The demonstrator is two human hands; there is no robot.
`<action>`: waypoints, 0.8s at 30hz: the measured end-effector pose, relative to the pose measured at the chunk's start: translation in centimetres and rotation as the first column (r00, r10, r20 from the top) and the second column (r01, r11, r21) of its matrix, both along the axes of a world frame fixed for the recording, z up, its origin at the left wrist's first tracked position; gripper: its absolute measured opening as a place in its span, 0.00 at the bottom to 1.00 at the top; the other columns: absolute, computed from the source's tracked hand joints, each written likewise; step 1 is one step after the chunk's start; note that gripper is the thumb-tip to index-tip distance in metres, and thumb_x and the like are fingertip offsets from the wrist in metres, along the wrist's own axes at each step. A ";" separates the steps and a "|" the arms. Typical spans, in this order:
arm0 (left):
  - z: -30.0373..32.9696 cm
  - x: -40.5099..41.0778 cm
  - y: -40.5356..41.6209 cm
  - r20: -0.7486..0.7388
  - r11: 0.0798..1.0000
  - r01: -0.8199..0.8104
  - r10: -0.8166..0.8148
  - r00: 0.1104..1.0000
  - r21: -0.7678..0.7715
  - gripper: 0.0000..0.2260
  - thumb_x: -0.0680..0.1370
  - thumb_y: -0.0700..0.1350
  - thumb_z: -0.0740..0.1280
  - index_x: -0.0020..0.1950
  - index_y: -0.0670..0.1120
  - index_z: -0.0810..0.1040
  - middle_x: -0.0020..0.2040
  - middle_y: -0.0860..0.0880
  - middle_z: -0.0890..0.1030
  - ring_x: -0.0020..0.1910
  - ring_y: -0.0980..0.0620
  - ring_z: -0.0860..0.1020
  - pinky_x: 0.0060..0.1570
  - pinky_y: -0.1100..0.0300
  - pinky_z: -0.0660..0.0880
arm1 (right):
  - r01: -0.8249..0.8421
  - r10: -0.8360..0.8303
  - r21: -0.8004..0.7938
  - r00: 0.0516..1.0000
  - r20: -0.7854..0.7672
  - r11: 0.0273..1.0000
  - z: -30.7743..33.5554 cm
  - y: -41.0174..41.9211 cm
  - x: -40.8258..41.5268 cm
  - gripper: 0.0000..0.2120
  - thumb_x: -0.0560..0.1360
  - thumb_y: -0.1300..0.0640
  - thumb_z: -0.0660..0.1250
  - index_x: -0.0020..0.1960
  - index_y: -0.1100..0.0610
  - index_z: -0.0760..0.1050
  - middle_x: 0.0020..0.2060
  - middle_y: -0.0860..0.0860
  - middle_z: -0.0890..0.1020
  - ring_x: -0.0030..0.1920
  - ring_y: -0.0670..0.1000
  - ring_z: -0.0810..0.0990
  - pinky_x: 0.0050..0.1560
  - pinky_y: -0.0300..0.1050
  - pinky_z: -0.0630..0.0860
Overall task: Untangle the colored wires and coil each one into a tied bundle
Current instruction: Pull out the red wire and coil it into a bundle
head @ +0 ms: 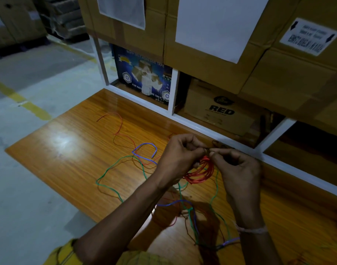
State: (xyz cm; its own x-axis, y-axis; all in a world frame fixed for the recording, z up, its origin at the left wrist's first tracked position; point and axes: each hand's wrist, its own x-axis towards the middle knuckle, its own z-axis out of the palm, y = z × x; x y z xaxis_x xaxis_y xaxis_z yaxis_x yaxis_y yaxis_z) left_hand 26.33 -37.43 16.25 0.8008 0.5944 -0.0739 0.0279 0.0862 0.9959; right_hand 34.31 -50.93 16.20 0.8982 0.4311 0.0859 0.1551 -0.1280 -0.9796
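Closest to me, loose green wire, blue wire and thin red wire sprawl in loops across the glossy wooden surface, with a knotted mess of them right by my forearms. Just above that, my left hand and right hand are both curled up, fingertips pinching the top of the red wire coil, which hangs between them over the surface (there's some dark strand at the pinch point, can't tell what it is). Behind the surface, a white-framed shelf holds a blue box reading "ADHESIVE TAPE" and "FOR INDU... USE ONLY", plus a brown carton printed "RED". Plain cardboard boxes stacked above carry white labels, too blurry to read.
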 end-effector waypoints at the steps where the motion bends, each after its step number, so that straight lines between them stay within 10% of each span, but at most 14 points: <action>1: -0.1 0.0 0.0 -0.002 1.000 0.000 0.000 1.000 0.000 0.03 0.80 0.35 0.72 0.51 0.34 0.83 0.39 0.42 0.79 0.27 0.53 0.76 0.27 0.62 0.72 | 0.006 -0.006 0.008 1.000 -0.004 1.000 -0.1 0.0 0.0 0.05 0.76 0.63 0.75 0.49 0.55 0.88 0.42 0.47 0.89 0.44 0.42 0.87 0.41 0.32 0.80; 24: 1.0 0.0 -0.3 -0.030 1.000 -0.011 0.011 0.999 0.012 0.04 0.80 0.33 0.72 0.52 0.32 0.81 0.40 0.39 0.78 0.26 0.55 0.75 0.29 0.61 0.73 | 0.035 -0.035 0.058 0.999 0.003 0.998 0.2 -0.1 -0.5 0.05 0.76 0.65 0.76 0.49 0.57 0.87 0.39 0.44 0.88 0.42 0.39 0.86 0.40 0.30 0.79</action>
